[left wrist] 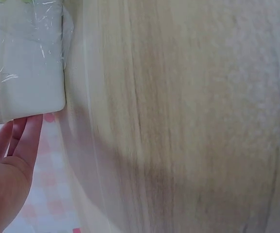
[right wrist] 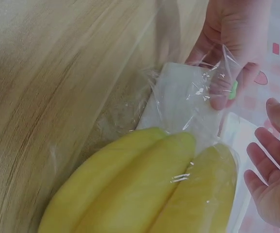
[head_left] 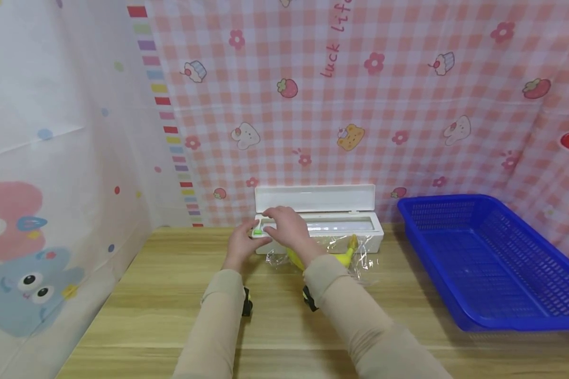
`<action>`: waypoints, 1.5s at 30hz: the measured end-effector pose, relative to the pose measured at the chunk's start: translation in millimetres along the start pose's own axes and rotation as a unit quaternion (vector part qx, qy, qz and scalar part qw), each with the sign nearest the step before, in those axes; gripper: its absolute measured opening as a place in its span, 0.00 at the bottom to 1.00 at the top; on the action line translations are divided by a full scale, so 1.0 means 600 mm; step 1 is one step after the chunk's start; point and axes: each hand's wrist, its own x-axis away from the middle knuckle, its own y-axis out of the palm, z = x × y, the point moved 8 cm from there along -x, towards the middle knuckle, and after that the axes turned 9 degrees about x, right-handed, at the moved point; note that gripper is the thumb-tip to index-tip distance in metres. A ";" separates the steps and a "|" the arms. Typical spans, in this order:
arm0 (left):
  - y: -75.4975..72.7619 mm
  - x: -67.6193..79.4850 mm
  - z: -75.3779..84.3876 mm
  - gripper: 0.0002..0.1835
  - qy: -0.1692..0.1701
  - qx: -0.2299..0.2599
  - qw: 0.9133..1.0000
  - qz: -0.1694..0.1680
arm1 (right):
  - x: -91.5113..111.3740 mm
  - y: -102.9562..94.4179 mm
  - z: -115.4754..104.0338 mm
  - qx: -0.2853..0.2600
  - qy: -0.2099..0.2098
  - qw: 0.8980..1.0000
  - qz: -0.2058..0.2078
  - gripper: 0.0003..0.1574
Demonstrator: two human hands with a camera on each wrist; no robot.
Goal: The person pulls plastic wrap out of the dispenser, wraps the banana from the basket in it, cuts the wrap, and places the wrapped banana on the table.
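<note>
A white cling film dispenser box point(head_left: 315, 199) stands at the table's back, its lid raised. My left hand point(head_left: 241, 245) grips the box's left end; in the left wrist view its fingers point(left wrist: 30, 141) lie along the end. The right wrist view shows that thumb beside a green slider point(right wrist: 233, 90). Over the box's left part hovers my right hand point(head_left: 288, 227), fingers loosely bent and holding nothing, near the slider. A bunch of yellow bananas point(right wrist: 135, 187) lies before the box under clear cling film point(head_left: 367, 259). My right forearm partly hides the bananas in the head view.
A blue plastic basket point(head_left: 448, 198) stands at the right of the wooden table point(head_left: 170, 316). Behind the box hangs a pink checked cloth point(head_left: 284, 116), and a white patterned cloth point(head_left: 90, 184) hangs on the left.
</note>
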 end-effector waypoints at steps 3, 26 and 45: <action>-0.002 -0.001 -0.001 0.38 -0.002 0.001 1.000 0.004 | -0.002 0.007 -0.004 0.005 0.000 1.000 -0.009 0.27; -0.002 -0.006 0.000 0.25 0.021 -0.007 0.999 0.023 | -0.013 0.044 -0.031 0.071 -0.004 0.997 -0.017 0.23; -0.012 0.001 0.001 0.22 0.032 -0.004 0.999 0.033 | -0.023 0.070 -0.051 0.138 -0.032 0.990 0.003 0.22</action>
